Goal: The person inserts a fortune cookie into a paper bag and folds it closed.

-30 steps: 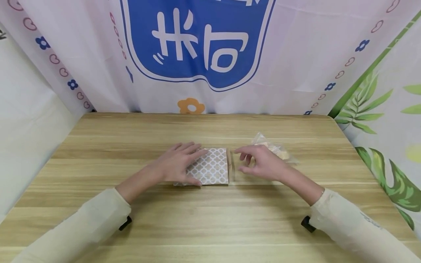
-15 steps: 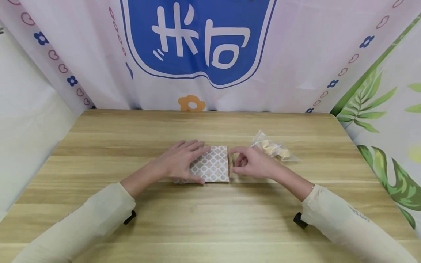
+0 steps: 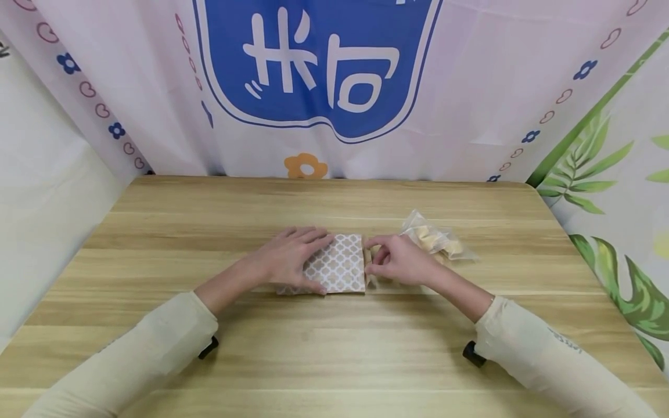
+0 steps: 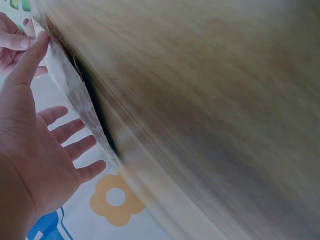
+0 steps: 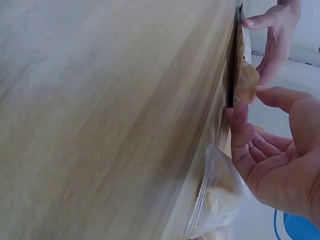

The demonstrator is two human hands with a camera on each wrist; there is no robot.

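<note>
While my left hand (image 3: 291, 256) lies spread on the flat tan paper bag with white lattice print (image 3: 342, 267), midway across the pale brown wooden table (image 3: 334, 354), my right hand (image 3: 403, 259) pinches its right end. I think I should press gently so it won't slide, and work the thin paper slowly, or it may rip. A clear plastic bag of pale yellow pieces (image 3: 436, 239) lies just beside my right hand.

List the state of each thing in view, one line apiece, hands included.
Patterned packet: lying flat, brown flap raised at one end
Clear plastic packaging: lying creased, yellowish pieces inside
Left hand: fingers extended, resting on the packet
Right hand: fingers curled at the packet's edge
Curtain: hanging, creased
</note>
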